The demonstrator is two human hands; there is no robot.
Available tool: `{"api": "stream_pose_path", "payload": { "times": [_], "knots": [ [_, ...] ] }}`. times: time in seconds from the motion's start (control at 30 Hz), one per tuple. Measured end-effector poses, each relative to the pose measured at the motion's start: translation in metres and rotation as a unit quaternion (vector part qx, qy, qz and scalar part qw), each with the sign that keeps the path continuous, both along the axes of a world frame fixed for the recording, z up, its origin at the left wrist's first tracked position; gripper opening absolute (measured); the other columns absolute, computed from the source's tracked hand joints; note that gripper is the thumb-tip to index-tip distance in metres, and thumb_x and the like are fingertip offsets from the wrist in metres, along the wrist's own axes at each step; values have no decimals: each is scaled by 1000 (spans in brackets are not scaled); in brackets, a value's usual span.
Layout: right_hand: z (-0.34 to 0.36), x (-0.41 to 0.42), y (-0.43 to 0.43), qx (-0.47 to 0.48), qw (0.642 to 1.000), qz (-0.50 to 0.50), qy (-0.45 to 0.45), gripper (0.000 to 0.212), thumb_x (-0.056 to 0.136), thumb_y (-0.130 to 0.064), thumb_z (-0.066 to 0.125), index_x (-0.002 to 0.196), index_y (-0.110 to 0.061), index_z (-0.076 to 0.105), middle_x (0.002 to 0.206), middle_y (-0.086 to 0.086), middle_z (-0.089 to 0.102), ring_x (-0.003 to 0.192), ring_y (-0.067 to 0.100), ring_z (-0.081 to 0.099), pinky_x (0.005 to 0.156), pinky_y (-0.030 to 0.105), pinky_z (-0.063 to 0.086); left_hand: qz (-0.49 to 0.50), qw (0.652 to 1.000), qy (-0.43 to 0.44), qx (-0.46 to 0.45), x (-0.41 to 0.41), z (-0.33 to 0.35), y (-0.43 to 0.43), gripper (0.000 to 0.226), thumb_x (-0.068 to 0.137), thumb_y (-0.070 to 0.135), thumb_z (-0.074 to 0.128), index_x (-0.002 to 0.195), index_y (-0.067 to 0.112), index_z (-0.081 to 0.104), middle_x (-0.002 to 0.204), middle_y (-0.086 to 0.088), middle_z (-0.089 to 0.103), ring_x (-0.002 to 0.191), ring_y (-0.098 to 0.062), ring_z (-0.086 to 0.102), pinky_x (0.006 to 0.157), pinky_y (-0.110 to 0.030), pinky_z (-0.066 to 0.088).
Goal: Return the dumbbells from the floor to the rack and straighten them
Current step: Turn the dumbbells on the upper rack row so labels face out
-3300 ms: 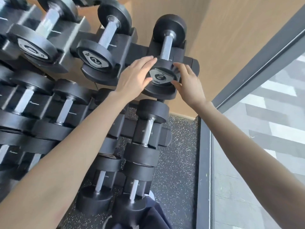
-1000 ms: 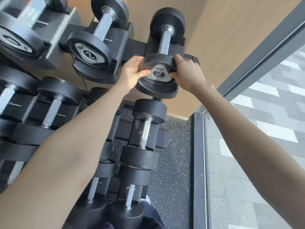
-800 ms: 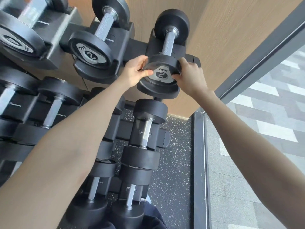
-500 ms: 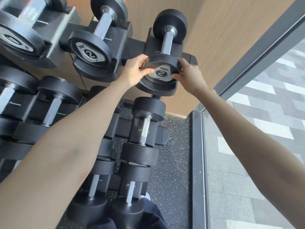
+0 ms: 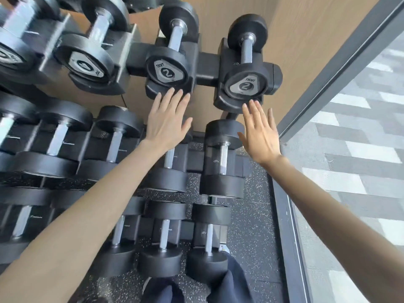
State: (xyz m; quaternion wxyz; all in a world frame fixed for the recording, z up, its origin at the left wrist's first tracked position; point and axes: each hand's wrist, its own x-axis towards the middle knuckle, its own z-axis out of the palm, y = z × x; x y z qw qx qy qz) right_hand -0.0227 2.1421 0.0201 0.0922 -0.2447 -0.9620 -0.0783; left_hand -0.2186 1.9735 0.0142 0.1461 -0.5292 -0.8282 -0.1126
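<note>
Dumbbell (image 5: 246,84) just above flat right hand (image 5: 261,136)

bright daylight from right | wide-angle edge distortion | left edge motion-blurred

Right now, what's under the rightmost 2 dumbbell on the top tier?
Its black cradle, then a middle-tier dumbbell directly below. The right hand covers part of the cradle's lower edge.
</note>
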Motion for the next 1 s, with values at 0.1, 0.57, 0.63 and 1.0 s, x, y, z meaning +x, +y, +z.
{"api": "stream_pose_path", "payload": {
  "times": [0.1,0.57,0.63,1.0],
  "knots": [
    [2,-5,-45,-23,999,-30,6,70,91,-23,51,146,-4,12,154,17,12,144,28,5,116,46,2,-11,1000,4,-28,-15,5,-38,57,94,36,41,143,8,33,149,-15,36,140,-31,27,114,-47,16],
    [28,-67,-111,-29,997,-5,70,70,88,-24,57,144,-4,21,151,16,25,141,28,20,115,42,11,-1,1000,2,-29,-62,25,-102,58,93,31,44,144,7,31,149,-16,34,139,-31,26,114,-47,17],
    [29,-76,-101,-39,997,4,69,70,89,-23,56,145,-5,19,152,15,23,141,26,18,116,41,11,3,999,-1,-33,-68,22,-95,59,92,29,47,145,7,30,150,-16,34,140,-31,26,114,-45,17],
    [40,-169,-30,-71,992,56,82,63,92,-17,52,145,-6,19,152,11,25,141,25,20,115,38,20,31,998,-43,-36,-128,19,-20,71,93,29,54,148,5,16,153,-13,28,139,-27,27,113,-40,26]
  ]
}}
